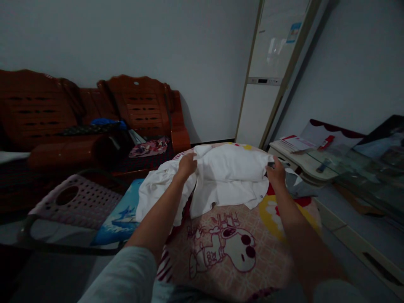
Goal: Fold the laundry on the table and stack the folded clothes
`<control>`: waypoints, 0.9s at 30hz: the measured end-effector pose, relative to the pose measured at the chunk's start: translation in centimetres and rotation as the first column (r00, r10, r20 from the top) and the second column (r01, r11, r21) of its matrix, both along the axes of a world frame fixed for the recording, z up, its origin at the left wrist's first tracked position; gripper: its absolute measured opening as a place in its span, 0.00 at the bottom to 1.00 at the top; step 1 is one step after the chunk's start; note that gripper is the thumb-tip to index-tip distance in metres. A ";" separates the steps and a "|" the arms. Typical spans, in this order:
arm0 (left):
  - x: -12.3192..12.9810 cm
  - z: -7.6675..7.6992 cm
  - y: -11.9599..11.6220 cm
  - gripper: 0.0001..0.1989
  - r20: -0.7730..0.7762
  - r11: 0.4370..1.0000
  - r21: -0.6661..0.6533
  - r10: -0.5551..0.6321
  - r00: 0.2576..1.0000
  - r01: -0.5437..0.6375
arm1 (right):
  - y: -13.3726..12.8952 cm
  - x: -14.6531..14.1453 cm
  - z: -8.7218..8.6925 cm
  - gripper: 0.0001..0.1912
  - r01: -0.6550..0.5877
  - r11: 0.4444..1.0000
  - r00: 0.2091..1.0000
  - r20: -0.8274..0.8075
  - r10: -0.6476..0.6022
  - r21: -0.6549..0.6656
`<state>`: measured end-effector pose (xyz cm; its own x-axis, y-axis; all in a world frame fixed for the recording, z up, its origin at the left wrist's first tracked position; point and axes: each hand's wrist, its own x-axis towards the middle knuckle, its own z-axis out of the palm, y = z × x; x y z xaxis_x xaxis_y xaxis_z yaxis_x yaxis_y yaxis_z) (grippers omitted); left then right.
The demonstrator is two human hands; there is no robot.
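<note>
A white garment (230, 168), partly folded over itself, is stretched between my two hands above a round table. My left hand (188, 166) pinches its left edge, and my right hand (276, 171) grips its right edge. The garment's lower part spreads on the pink patterned table cover (221, 252), which bears a cartoon dog. Beside my left forearm lies a crumpled heap of white cloth (154, 185). What kind of garment it is I cannot tell.
At the left stands a pink woven chair (78, 202) with a blue cushion (121, 216). Behind it are wooden armchairs (139, 101) holding cloths. A tall white air conditioner (259, 109) stands at the back. To the right is a glass-topped cabinet (318, 168) with papers.
</note>
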<state>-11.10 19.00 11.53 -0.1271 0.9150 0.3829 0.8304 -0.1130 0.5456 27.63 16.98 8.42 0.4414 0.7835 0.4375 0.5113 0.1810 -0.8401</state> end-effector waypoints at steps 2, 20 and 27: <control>-0.2 -2.5 -2.1 0.17 -0.324 0.978 -0.209 -0.086 0.942 0.018 | -2.3 -2.2 -3.3 0.23 -0.069 0.997 0.988 0.139 0.071 -0.017; -1.5 -6.2 -1.7 0.24 -0.601 0.947 -0.319 -0.169 0.781 -0.041 | -8.6 -10.9 -12.6 0.13 -0.582 0.808 0.569 0.664 0.486 -0.093; -2.5 -5.9 0.1 0.21 -0.449 0.952 -0.182 0.140 0.882 -0.244 | -9.0 -11.0 -12.5 0.13 -0.574 0.815 0.577 0.666 0.473 -0.081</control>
